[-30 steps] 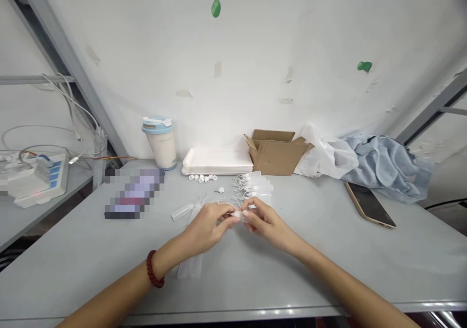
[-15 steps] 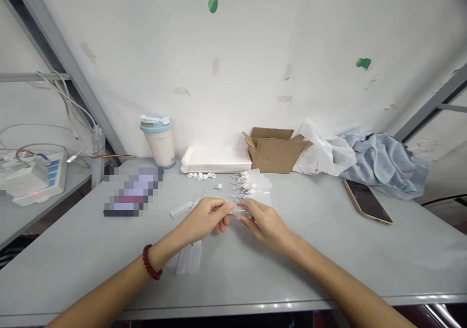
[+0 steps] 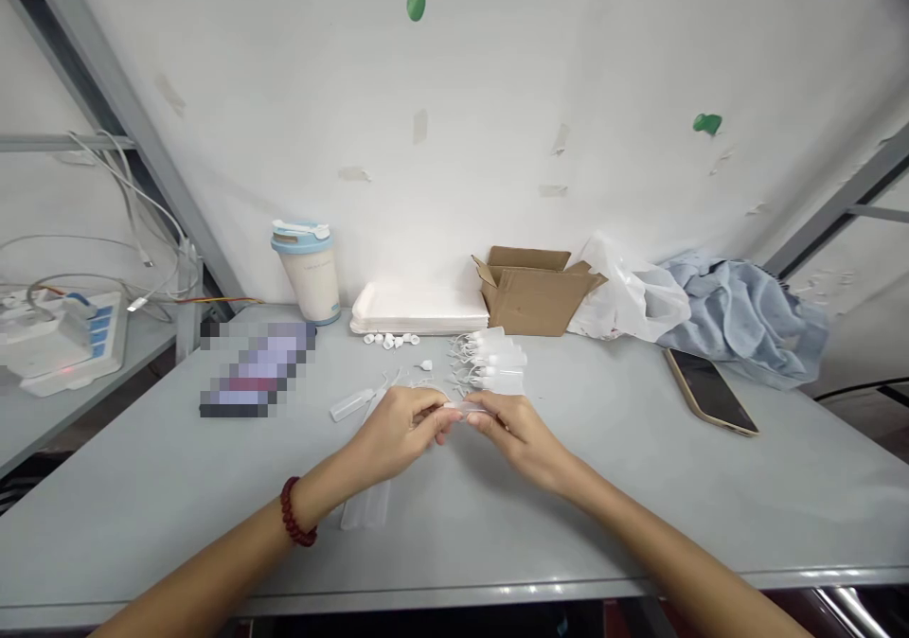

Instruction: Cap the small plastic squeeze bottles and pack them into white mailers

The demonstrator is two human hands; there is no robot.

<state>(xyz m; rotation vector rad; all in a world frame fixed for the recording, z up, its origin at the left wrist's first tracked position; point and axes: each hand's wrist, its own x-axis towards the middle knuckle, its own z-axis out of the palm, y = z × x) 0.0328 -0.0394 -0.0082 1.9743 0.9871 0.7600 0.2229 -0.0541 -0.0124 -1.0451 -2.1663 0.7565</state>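
Between my two hands is a small translucent plastic tube (image 3: 466, 408). My left hand (image 3: 401, 432) pinches its left end, while my right hand (image 3: 522, 437) grips the right end between thumb and fingers. Fingers hide much of it. Just beyond my right hand lies a row of similar tubes (image 3: 501, 359) with white strings at their left ends. A single tube (image 3: 350, 405) rests to the left of my left hand. More clear tubes (image 3: 367, 507) lie under my left wrist, partly covered. Several small white caps (image 3: 389, 341) sit behind, with one loose cap (image 3: 426, 365) nearer.
A stack of white trays (image 3: 418, 314), an open cardboard box (image 3: 532, 299), a plastic bag (image 3: 625, 297) and blue cloth (image 3: 745, 316) line the wall. A lidded cup (image 3: 311, 278) and a blurred-out device (image 3: 259, 373) stand left. At right is a phone (image 3: 712, 392).
My left hand has shifted slightly right and its thumb now lies on the tube's left end. My right fingers have closed in around the tube. Other things stay put.
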